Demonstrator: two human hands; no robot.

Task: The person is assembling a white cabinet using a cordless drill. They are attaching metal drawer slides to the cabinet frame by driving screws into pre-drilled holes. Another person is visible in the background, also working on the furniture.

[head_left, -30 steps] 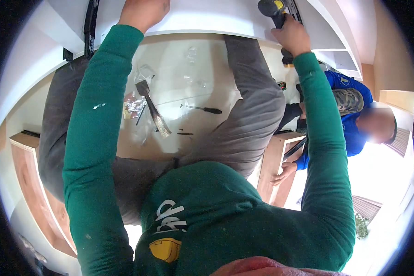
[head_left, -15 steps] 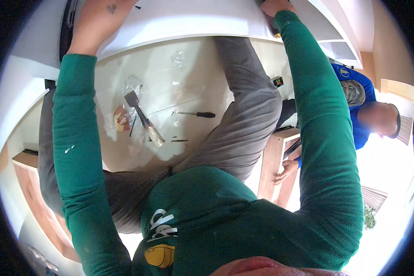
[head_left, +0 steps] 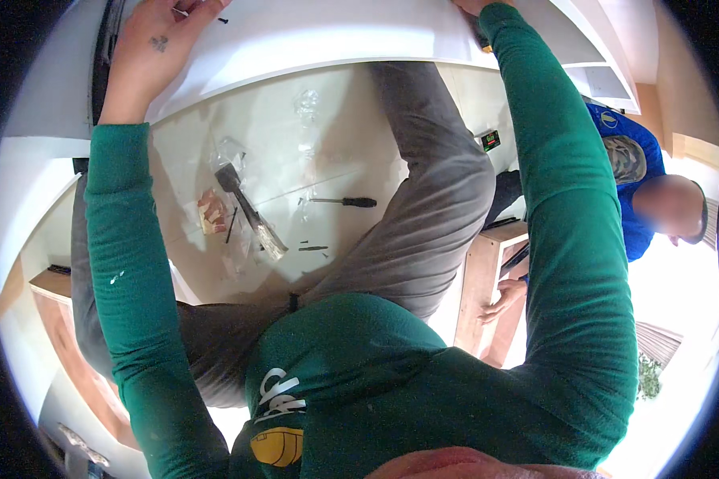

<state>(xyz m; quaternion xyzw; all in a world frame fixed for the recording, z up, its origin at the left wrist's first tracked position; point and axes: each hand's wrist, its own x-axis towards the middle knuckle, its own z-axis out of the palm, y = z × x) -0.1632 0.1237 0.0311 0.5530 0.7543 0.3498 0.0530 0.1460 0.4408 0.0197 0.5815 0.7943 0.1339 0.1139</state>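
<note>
My left hand (head_left: 153,49) is at the left end of a white furniture panel (head_left: 335,36). Its thumb and fingers are bent together, partly cut off by the upper edge, and what they hold cannot be made out. A small dark screw (head_left: 223,21) lies on the panel beside the thumb. My right hand (head_left: 475,6) is at the panel's right side, mostly out of the picture. Just below it shows part of a black and yellow tool (head_left: 485,41); the fingers seem to be around it, though they are hidden.
Between my legs on the floor lie a wooden-handled hammer-like tool (head_left: 252,214), a screwdriver (head_left: 351,201), small bits (head_left: 313,248) and plastic bags (head_left: 230,152). A black device (head_left: 489,140) is by my knee. To the right, a co-worker in blue (head_left: 643,160) handles a wooden drawer (head_left: 475,279).
My left hand has come down and to the left, showing more of its thumb and fingers. My right hand has shifted slightly up along with the view. The floor tools lie as before.
</note>
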